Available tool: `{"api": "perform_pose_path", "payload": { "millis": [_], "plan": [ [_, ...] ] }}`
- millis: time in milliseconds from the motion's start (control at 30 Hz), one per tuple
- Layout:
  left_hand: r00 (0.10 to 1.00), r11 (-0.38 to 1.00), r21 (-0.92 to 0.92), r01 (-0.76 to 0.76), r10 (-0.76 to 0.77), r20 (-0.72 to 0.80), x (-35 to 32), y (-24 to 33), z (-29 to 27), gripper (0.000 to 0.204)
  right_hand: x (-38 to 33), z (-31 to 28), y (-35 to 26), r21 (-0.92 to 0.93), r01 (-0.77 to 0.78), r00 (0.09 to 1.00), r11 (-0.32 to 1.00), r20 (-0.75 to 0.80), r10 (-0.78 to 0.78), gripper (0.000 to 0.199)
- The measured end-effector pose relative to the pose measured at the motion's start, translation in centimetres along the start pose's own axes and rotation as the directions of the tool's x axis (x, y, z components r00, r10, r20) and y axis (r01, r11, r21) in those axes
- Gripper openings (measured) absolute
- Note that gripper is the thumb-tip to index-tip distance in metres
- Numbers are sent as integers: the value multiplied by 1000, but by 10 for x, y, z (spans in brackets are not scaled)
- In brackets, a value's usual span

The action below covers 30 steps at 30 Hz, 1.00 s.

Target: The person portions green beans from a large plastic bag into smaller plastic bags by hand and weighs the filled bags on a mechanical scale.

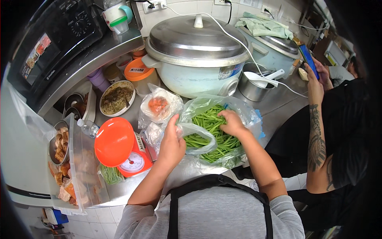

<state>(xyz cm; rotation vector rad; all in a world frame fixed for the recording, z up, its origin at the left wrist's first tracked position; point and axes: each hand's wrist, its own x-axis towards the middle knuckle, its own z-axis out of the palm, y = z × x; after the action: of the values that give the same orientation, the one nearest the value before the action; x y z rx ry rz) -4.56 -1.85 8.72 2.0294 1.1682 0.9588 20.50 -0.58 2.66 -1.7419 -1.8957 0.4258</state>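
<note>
Metal desk, with a big lidded cooker at the back: near its front edge, right of a red scale, sits a clear bag of green beans. Left hand grips the bag's side; right hand is among the beans (whether clasping any, I cannot tell)

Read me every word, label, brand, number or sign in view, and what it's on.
I won't copy wording or brands; print stands on these:
Orange-lidded tub: black capitals on a white label, legible.
Orange scale: dark lettering on a white side label, seen at an angle; dial figures too small.
Black appliance: knob markings and front lettering, too small.
Large cooker: sticker, too small.
Clear bag: blue marks, too blurred.
Wall sheet: too blurred.
</note>
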Motion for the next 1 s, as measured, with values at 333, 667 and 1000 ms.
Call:
{"api": "perform_pose_path", "payload": {
  "millis": [333,667,1000],
  "plan": [
    [926,387,-860,333,-307,220,22,14,-11,36,8,22,8,693,-158,948,704,-92,303,33],
    [981,942,-292,167,-130,143,22,14,-25,7,-2,5,-26,177,-101,971,979,-197,136,34],
    [779,-77,-884,461,-442,445,29,10,-28,7,18,26,-19,386,-244,970,890,112,217,40]
  ]
}}
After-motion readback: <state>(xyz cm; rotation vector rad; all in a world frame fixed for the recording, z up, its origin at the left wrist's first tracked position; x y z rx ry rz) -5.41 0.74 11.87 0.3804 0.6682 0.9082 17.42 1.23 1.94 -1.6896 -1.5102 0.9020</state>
